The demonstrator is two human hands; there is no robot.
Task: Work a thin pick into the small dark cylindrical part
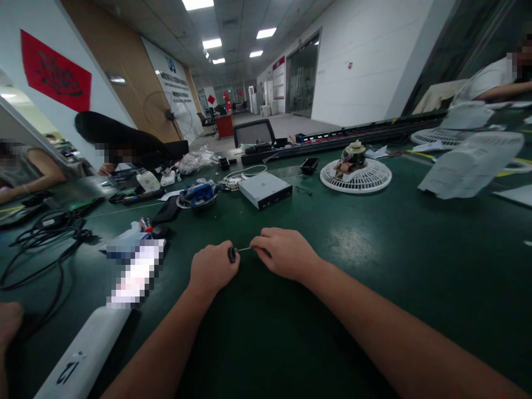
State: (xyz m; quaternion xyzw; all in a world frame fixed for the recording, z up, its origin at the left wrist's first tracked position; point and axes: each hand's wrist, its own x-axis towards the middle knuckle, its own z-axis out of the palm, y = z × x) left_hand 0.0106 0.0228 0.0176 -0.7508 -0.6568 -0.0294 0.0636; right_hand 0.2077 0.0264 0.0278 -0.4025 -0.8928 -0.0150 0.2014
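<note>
My left hand [214, 265] is closed around a small black round-ended piece [231, 254], whose dark face shows beside the thumb. A thin pale rod or wire [245, 249] runs from that piece across to my right hand [282, 250]. The fingertips of my right hand pinch its far end. Both hands are low over the green tabletop [266, 343], a short gap apart. What lies inside the left fist is hidden. Beyond the hands sits a grey optical disc drive [265, 189] with a black front.
Ahead stand a metal bowl with blue cloth [197, 194], a white fan grille with a motor [355, 169] and a small black box [310, 165]. Leftward are a lit phone [139, 274], a white power bank-like bar [85, 354] and black cables [50, 238]. Other people sit around the table.
</note>
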